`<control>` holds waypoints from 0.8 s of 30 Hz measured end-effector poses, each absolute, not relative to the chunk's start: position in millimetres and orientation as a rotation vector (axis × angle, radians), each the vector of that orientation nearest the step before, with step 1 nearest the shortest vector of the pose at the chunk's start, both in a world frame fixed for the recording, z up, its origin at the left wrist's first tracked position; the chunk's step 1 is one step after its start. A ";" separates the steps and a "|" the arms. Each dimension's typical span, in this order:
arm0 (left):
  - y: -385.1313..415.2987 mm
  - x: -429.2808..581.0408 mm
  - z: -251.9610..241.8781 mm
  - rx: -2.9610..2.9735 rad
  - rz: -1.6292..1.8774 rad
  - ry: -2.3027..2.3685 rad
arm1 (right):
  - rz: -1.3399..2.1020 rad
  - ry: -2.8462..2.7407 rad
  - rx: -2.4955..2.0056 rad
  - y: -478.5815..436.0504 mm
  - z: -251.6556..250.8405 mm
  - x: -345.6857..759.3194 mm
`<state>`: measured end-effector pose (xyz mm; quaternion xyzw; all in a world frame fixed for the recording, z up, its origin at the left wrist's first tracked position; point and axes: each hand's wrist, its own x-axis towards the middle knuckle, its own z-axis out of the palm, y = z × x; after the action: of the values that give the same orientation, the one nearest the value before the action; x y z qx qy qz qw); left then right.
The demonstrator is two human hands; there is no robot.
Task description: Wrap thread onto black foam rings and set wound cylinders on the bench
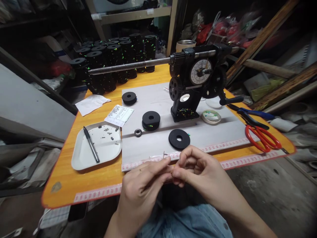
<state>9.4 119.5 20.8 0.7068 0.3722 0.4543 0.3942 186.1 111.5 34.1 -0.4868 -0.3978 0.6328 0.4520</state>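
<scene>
My left hand (142, 181) and my right hand (201, 172) meet at the front edge of the board, fingertips pinched together. A tiny golden speck shows between them; what it belongs to is too small to make out. Just beyond my fingers lie a small metal pin (165, 154) and a flat black disc (172, 141) with a centre hole and a green tip at its rim. Farther back sit a stacked black disc spool (155, 124), a small metal ring (138, 132) and another black spool (129, 97).
A hand-cranked winding machine (184, 104) with a dial stands behind, its long threaded shaft (131, 67) reaching left. Left is a white tray (76, 155) with a pen (91, 145). Right are red-handled scissors (264, 138), pliers (257, 114) and a round dish (211, 121). Black spools (114, 56) crowd the back.
</scene>
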 end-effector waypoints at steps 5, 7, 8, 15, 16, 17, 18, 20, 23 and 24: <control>127.6 11.0 24.0 1.890 1.100 0.782 | 1.604 -1.001 -1.195 116.1 35.5 193.3; 127.8 12.7 23.5 1.875 1.096 0.793 | 1.612 -1.000 -1.173 116.7 33.4 195.1; 127.2 13.6 23.1 1.871 1.114 0.803 | 1.609 -0.998 -1.166 116.5 32.0 195.6; 117.9 16.5 19.3 1.807 1.173 0.948 | 1.465 -1.126 -1.141 107.2 27.4 193.7; 116.9 16.2 18.5 1.774 1.159 0.966 | 1.454 -1.143 -1.133 105.5 27.9 193.1; 116.2 15.7 17.7 1.736 1.145 0.983 | 1.443 -1.158 -1.131 103.7 28.4 192.7; 115.9 15.3 17.0 1.710 1.131 0.997 | 1.426 -1.175 -1.133 102.1 28.8 192.4; 116.1 14.6 16.0 1.700 1.112 1.031 | 1.354 -1.234 -1.163 98.9 28.9 192.2; 117.4 14.8 15.6 1.761 1.096 1.068 | 1.126 -1.402 -1.252 95.4 26.5 191.9; 117.7 15.1 15.5 1.778 1.098 1.072 | 1.030 -1.460 -1.275 94.6 25.4 191.5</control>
<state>15.1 117.7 15.5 0.6984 0.4209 0.4312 0.3863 191.5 94.6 25.4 -0.5169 -0.5920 0.4176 0.4560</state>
